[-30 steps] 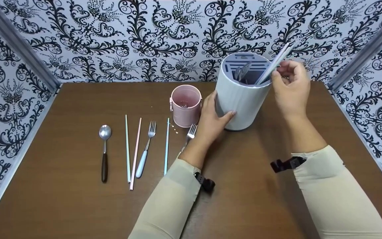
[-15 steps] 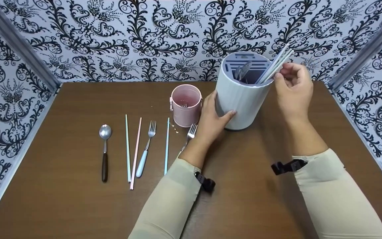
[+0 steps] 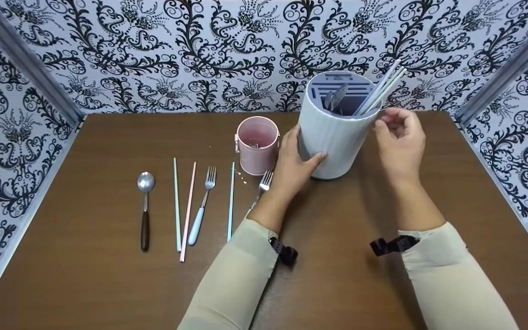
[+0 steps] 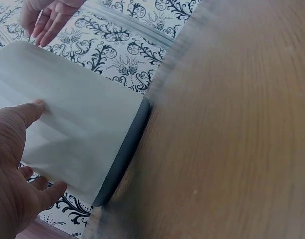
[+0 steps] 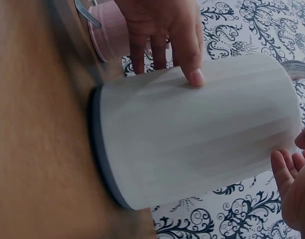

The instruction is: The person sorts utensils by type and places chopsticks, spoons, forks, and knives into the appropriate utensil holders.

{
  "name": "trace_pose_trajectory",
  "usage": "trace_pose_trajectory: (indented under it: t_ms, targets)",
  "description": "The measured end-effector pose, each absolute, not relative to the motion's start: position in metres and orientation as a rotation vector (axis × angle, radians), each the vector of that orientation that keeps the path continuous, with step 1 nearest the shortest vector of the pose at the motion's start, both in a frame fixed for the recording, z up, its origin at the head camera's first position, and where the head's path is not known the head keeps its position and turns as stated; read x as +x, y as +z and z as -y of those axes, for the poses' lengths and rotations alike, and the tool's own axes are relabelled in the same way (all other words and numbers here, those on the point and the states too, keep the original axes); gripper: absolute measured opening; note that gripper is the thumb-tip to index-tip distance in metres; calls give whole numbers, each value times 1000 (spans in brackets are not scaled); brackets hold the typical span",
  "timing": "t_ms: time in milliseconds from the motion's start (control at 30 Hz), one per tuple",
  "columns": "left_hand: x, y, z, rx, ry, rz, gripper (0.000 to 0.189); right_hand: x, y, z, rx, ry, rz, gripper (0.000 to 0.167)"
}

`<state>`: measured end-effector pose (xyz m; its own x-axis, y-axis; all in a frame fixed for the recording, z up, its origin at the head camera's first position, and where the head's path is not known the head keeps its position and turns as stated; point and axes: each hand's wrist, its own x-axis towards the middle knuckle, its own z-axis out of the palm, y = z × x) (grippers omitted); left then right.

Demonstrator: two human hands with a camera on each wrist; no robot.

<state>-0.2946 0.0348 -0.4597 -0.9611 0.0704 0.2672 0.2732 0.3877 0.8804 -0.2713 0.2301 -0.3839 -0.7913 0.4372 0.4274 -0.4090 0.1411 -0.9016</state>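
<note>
A white, round utensil holder [image 3: 335,137] with a slotted grey top stands at the back right of the table. My left hand [image 3: 294,162] grips its lower left side, thumb across the front and fingers behind, as the left wrist view also shows with the hand [image 4: 18,164]. Several pale chopsticks [image 3: 385,89] lean out of the holder's right side, and spoon-like metal cutlery [image 3: 335,98] stands in its open compartment. Just right of the rim is my right hand [image 3: 401,142], fingers loosely bent with nothing between them; its fingertips are close to the holder's wall in the right wrist view.
A pink cup [image 3: 257,151] stands left of the holder. On the table lie a dark-handled spoon [image 3: 145,206], a blue-handled fork [image 3: 202,206], a pink chopstick [image 3: 188,211], a green chopstick [image 3: 176,206] and a blue chopstick [image 3: 230,201]. Another fork [image 3: 265,182] is partly behind my left arm.
My right hand has let go of the chopsticks, which now rest in the holder, and moved down beside the rim. The left hand has stayed on the holder.
</note>
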Motion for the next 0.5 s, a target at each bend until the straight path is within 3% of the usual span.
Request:
trace_pose_trajectory:
  t_ms: [500]
  targets:
    - [-294,-459,-35,-319,-1607,2446,90,-257,-426,-212,-50,1872,1702,20]
